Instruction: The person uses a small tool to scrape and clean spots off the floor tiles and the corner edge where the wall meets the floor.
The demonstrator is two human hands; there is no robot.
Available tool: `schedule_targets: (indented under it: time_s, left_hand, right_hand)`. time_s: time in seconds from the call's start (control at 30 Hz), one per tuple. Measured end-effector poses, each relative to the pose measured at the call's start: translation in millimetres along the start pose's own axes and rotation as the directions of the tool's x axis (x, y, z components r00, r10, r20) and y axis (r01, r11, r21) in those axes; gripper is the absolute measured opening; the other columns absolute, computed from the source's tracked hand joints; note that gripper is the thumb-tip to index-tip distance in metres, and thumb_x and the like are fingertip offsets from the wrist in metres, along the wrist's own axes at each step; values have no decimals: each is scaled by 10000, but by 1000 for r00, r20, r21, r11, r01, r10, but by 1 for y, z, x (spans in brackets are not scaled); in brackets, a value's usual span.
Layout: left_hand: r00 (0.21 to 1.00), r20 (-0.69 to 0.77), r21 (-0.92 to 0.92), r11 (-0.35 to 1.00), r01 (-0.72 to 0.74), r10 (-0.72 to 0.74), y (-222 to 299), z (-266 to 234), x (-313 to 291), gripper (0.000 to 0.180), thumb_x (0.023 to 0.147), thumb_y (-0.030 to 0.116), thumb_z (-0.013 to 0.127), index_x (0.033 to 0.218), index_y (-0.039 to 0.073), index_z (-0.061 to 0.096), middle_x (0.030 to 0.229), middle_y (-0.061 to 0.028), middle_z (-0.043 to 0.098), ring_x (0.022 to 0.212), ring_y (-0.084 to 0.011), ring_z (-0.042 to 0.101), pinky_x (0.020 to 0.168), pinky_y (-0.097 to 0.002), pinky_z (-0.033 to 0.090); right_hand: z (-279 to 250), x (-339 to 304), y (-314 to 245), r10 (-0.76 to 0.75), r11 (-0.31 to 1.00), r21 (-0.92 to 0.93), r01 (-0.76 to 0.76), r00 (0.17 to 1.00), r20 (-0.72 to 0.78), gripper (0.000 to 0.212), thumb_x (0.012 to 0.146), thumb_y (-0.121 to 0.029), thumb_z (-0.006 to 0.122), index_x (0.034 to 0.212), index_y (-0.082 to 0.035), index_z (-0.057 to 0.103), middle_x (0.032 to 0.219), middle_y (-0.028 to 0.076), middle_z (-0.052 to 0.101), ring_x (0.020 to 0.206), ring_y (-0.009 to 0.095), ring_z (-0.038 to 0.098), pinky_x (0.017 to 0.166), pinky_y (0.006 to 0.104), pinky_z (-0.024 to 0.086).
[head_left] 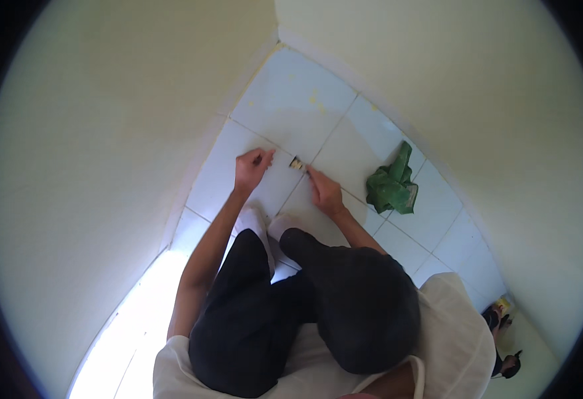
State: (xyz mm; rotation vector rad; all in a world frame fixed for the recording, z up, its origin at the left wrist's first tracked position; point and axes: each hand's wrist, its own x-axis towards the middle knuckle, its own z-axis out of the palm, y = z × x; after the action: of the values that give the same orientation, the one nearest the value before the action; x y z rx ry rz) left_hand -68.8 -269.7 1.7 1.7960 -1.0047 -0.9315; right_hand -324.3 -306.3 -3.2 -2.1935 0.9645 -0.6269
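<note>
Squatting, I have my right hand (327, 191) closed around the handle of a small scraper (297, 163). Its flat, yellow-stained blade points left, low over the white floor tiles (275, 130) or touching them; I cannot tell which. Left of the blade, my left hand (251, 166) is curled with its fingers drawn in. Whatever those fingers hold, if anything, is hidden. Small yellow spots (314, 100) mark the tiles beyond both hands, toward the corner.
A crumpled green plastic bag (392, 187) lies right of my right hand. Cream walls (132, 106) meet at the far corner, with a pale skirting (345, 80) along their base. Bright light falls at lower left. Another person (504, 362) is at the lower right edge.
</note>
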Motion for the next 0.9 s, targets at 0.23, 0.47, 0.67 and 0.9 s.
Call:
schedule_targets:
  time_s: [0.23, 0.47, 0.67, 0.9]
  left_hand:
    - [949, -236, 46, 978, -204, 209, 12, 22, 6, 166, 951, 157, 741, 847, 32, 711, 693, -63, 700, 544, -139, 618, 540, -279, 503]
    - [993, 88, 138, 987, -85, 74, -14, -2, 4, 70, 890, 112, 784, 872, 64, 737, 804, -42, 694, 550, -133, 567, 492, -309, 426]
    - [971, 171, -105, 983, -153, 170, -3, -12, 2, 100, 928, 110, 770, 866, 34, 755, 730, -25, 698, 586, -65, 538, 553, -252, 432]
    - [887, 459, -107, 994, 8, 42, 89, -26, 39, 142, 952, 129, 755, 1058, 41, 791, 814, -28, 751, 709, -51, 631, 583, -249, 486]
  right_hand:
    - [-5, -1, -6, 265, 962, 100, -253, 954, -138, 382, 994, -44, 579, 1374, -51, 616, 1090, 217, 710, 911, 361, 723, 799, 394, 566]
    - [-39, -9, 0, 404, 913, 3, -409, 900, -165, 312, 1007, -84, 604, 1309, -37, 666, 928, 181, 718, 707, 235, 669, 666, 331, 524]
    - [-54, 15, 17, 555, 829, 232, -508, 700, -450, 270, 999, -139, 676, 1231, -2, 701, 783, 7, 675, 616, 55, 472, 561, 247, 416]
    - [-51, 27, 21, 605, 795, 250, -552, 749, -271, 278, 1000, -150, 675, 1231, 3, 697, 781, -11, 629, 640, 46, 475, 583, 231, 421]
